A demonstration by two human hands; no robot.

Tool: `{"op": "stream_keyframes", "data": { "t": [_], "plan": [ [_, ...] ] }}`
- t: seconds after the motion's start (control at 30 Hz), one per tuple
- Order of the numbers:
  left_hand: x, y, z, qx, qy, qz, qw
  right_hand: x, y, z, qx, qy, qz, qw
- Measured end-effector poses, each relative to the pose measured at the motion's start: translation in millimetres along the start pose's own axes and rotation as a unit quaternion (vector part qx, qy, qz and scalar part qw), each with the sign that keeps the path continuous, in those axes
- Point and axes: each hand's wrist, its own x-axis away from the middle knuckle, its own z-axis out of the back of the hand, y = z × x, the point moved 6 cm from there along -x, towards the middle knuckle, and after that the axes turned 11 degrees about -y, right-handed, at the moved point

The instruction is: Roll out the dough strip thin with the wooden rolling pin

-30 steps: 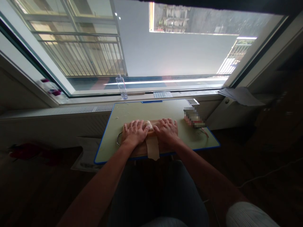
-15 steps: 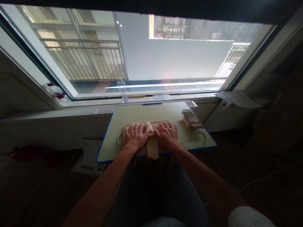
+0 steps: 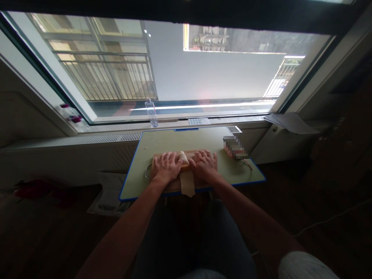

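At left, your left hand [image 3: 166,167] lies palm down over a wooden board [image 3: 173,186], fingers extended, slightly apart; what sits beneath is hidden. Between your thumbs is a pale roll [image 3: 183,156], with a flat tan strip [image 3: 187,184] nearer you. Your right hand [image 3: 204,164] is likewise spread, its underside hidden. Farther right on the green surface [image 3: 232,170], a pixelated object [image 3: 235,148] is unreadable.

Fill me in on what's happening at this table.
A person has both hands, left and right, laid over a wooden board on the green table. A pale, dough-like roll shows between them, and a flat strip extends toward the person. What lies under the palms is mostly hidden.
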Motion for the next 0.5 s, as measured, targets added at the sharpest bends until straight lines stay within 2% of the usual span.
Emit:
{"op": "stream_keyframes", "data": {
  "t": [0.3,0.5],
  "plan": [
    [-26.0,-8.0,5.4,0.026,-0.021,0.010,0.999,-26.9,2.4,-1.6,-0.012,-0.034,-0.027,0.999],
    [-29.1,-5.8,5.4,0.006,-0.027,0.003,1.000,-32.5,2.2,-4.8,-0.002,-0.038,-0.025,0.999]
  ]
}}
